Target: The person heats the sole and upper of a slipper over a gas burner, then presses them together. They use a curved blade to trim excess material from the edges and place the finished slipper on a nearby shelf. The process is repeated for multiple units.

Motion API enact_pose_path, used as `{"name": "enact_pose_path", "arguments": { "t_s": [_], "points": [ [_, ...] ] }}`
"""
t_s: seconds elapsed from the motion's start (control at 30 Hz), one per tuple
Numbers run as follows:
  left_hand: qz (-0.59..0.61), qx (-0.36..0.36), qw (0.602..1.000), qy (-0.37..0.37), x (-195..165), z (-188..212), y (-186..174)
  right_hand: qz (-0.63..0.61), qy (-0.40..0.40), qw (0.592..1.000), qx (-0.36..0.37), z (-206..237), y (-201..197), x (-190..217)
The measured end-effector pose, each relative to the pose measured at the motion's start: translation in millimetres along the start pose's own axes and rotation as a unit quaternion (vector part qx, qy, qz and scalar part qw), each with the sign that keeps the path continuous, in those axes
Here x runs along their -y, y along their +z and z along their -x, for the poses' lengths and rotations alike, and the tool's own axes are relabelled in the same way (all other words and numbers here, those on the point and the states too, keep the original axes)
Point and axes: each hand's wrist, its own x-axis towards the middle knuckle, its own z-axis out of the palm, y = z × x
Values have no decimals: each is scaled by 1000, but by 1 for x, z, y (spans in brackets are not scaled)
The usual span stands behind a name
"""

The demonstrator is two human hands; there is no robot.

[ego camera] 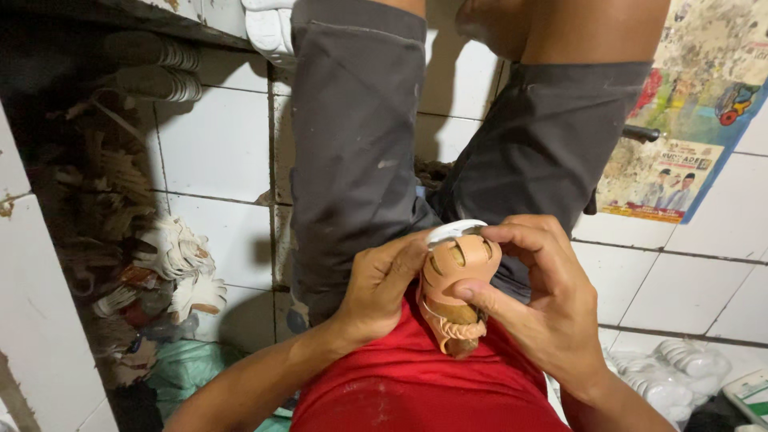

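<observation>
Fingers (480,300) of the right hand (544,304) pinch a tan shoe upper (458,276); the left hand (382,284) grips its other side, over grey shorts (352,144).

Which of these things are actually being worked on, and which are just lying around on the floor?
In hand:
- tan leather piece with slots, held by the left hand and right hand
- white strip along its top edge

Lying about:
- heap of pale cut pieces by the wall
- bag of white pieces
- poster on the tiled floor
</observation>
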Motion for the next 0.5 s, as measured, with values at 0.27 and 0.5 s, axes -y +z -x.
{"name": "enact_pose_path", "arguments": {
  "t_s": [0.27, 0.5],
  "points": [
    [-8, 16, 1000, -16, 7, 0, -3, 41, -17, 999, -11, 5, 3, -6],
    [18, 97, 995, 9, -9, 2, -8, -63, -43, 995, -57, 11, 11, -25]
  ]
}}
